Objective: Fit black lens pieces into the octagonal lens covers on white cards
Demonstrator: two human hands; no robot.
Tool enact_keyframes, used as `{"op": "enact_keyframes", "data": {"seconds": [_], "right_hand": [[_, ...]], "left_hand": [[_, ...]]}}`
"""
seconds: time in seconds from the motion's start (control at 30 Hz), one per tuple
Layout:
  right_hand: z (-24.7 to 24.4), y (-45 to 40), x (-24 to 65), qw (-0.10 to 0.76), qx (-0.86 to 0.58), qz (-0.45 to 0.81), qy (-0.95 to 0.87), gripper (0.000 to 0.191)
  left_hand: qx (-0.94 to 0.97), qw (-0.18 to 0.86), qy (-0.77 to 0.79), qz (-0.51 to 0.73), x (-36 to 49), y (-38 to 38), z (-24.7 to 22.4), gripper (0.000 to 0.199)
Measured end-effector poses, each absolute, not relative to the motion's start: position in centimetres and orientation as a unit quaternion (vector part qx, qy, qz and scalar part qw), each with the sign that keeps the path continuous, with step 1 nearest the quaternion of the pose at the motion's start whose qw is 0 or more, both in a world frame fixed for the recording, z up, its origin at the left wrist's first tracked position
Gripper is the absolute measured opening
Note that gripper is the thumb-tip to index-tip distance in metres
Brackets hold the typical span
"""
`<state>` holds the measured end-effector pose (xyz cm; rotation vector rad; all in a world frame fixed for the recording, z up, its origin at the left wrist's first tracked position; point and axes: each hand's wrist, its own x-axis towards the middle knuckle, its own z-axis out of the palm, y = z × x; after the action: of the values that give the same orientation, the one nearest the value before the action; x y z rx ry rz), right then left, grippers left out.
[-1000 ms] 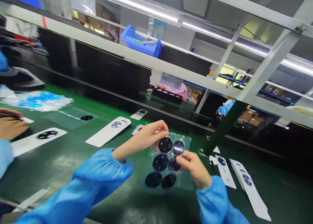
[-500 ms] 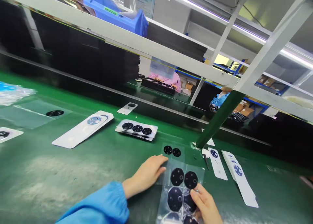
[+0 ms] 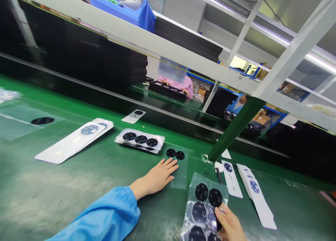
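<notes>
Right hand (image 3: 229, 221), lower right, pinches a clear sheet of black discs (image 3: 200, 212) by one edge; I judge that lone grip could let it curl. Left hand (image 3: 156, 177), apart, fingers spread over the two-disc film (image 3: 181, 176) at centre; dragging might shift it.

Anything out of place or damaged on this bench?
Nothing looks spilled or clearly damaged. Slightly untidy: the white card stack at right is fanned unevenly, and a white scrap lies near the foot of the green post. The clear sheet in the right hand runs out of frame, so I can't check it all.
</notes>
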<state>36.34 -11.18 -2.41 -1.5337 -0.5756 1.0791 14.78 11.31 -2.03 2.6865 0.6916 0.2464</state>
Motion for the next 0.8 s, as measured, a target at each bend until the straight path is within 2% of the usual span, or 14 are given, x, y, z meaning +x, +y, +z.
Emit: {"op": "enact_keyframes", "data": {"seconds": [0.1,0.33,0.53,0.67,0.8], "right_hand": [[-1.1,-9.1,36.5,0.539,-0.660,0.440,-0.283,0.041],[-0.3,-0.7,36.7,0.515,-0.654,0.456,-0.315,0.042],[-1.2,3.3,37.3,0.474,-0.672,0.456,-0.340,0.023],[-1.7,3.9,38.0,0.443,-0.701,0.435,-0.353,0.023],[-2.4,4.3,38.4,0.422,-0.726,0.398,-0.371,0.024]], "left_hand": [[0.946,0.183,0.257,0.078,13.5,11.9,-2.0,0.045],[0.916,0.243,0.298,0.113,14.0,12.5,-0.7,0.036],[0.823,0.367,0.390,0.191,18.8,15.3,0.2,0.031],[0.770,0.451,0.410,0.192,21.5,17.6,-0.1,0.030],[0.746,0.489,0.414,0.182,22.8,18.9,-0.5,0.029]]}}
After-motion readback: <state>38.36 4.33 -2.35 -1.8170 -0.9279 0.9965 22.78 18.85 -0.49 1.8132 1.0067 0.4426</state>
